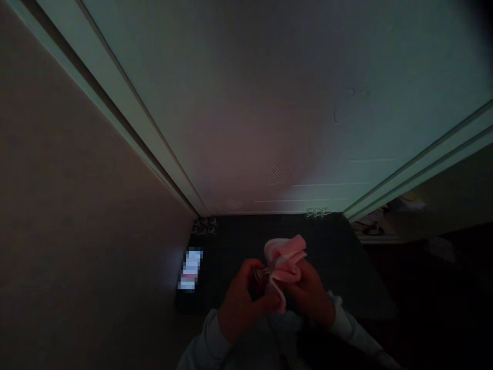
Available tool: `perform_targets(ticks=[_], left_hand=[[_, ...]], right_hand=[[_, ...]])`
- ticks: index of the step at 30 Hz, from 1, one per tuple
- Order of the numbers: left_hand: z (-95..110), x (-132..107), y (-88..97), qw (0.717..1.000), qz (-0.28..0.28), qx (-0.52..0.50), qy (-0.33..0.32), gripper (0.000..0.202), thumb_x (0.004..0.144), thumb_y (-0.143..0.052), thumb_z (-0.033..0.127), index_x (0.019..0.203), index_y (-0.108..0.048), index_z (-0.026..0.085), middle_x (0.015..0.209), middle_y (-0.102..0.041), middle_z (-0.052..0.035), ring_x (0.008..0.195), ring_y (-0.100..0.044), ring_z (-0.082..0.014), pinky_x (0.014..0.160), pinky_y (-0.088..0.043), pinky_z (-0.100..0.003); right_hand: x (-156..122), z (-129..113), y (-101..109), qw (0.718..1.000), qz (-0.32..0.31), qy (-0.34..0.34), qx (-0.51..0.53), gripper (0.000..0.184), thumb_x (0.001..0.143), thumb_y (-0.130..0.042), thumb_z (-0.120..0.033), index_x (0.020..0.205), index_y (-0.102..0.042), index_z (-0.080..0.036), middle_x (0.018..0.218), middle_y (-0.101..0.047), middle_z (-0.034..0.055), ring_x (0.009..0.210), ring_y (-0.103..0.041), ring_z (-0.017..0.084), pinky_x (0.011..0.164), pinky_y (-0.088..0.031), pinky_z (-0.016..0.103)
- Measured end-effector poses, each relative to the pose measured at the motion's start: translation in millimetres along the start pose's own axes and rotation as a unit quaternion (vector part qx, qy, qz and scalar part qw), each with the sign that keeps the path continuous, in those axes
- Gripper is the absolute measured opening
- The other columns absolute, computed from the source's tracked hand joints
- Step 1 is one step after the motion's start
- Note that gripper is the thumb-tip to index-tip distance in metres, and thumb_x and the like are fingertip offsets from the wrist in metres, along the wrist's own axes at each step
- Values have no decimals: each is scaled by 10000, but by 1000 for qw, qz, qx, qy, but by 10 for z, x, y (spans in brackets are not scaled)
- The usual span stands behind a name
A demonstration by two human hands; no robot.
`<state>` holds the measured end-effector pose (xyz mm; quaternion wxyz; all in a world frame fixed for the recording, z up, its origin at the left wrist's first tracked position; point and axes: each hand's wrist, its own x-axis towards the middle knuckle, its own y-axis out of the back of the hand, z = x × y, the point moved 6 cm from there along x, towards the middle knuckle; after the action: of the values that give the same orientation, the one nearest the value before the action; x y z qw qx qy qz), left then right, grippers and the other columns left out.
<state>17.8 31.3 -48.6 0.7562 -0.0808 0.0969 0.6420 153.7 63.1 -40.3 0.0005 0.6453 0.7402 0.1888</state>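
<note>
One pale panel [239, 103], upright: the largest entry; we see it rising behind the desk.

One dark desk [231, 236], its back edge against the foot of the panel. At the back left corner we list some small ring shapes [205, 226], too dim to identify.

Two bare hands, pale-sleeved, over the front half of the desk, about midway between its left and right edges. Left hand [242, 303]: curled, thumb pressing a lower fold of the cloth, forefinger bent beside the metal piece. Right hand [311, 295]: closed on the cloth's right side; the folds hide its fingertips, so we cannot tell how firmly.

One phone [190, 270], screen lit, near the left edge of the desk and well apart from the hands.

One pink cloth [285, 262], gathered in loose folds, held between both hands.

One metal piece [265, 271], thin and shiny, at the cloth's left side; its exact shape is blurred.

Step in hand, as we judge it: two-handed handling of the folds beside the metal. The next move calls, we think, for a steady right hold and small left-finger adjustments, lest the soft folds slip loose.
</note>
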Motion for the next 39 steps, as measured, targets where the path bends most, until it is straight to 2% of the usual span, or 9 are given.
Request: perform_targets(ticks=[5, 11, 16, 20, 28, 39], left_hand=[[113, 3, -14, 995, 47, 91, 22, 449, 571, -778, 282, 894, -479, 196, 733, -506, 52, 661, -442, -133, 602, -356, -235], [109, 5, -26, 993, 39, 109, 22, 406, 593, -770, 309, 854, -479, 200, 707, -511, 64, 636, -457, -129, 578, -356, -225], [140, -60, 59, 985, 69, 149, -44, 241, 717, -647, 268, 899, -504, 203, 747, -528, 38, 671, -477, -143, 620, -374, -244], [167, -92, 79, 982, 71, 153, -83, 197, 754, -587, 224, 936, -516, 204, 760, -546, 21, 687, -504, -152, 643, -396, -256], [197, -87, 95, 979, 82, 158, -96, 148, 775, -550, 215, 922, -544, 197, 765, -570, 7, 686, -526, -157, 628, -406, -255], [235, -109, 145, 974, 115, 158, -117, 124, 791, -520, 219, 885, -592, 185, 745, -607, -5, 664, -544, -158, 608, -410, -249]], right_hand=[[-26, 79, -42, 997, 5, -63, 36, 174, 696, -646, -351, 704, -611, -181, 699, -614, 28, 643, -550, 172, 584, -458, 267], [-28, 68, -89, 986, -30, -98, 128, 145, 693, -636, -312, 717, -594, -176, 678, -584, 8, 616, -534, 153, 562, -453, 250], [-13, 38, -81, 985, -37, -91, 144, 84, 721, -590, -260, 706, -597, -178, 685, -591, 6, 637, -530, 156, 592, -449, 259], [-5, 14, -82, 983, -47, -83, 155, 90, 740, -579, -269, 712, -595, -184, 699, -593, 6, 648, -534, 156, 601, -450, 255], [-59, 77, -153, 976, -69, -114, 171, 159, 707, -651, -320, 776, -598, -187, 778, -595, 23, 723, -545, 174, 640, -471, 265], [-75, 75, -97, 977, -74, -98, 174, 164, 728, -633, -348, 723, -608, -186, 705, -574, 12, 666, -538, 160, 624, -475, 256]])
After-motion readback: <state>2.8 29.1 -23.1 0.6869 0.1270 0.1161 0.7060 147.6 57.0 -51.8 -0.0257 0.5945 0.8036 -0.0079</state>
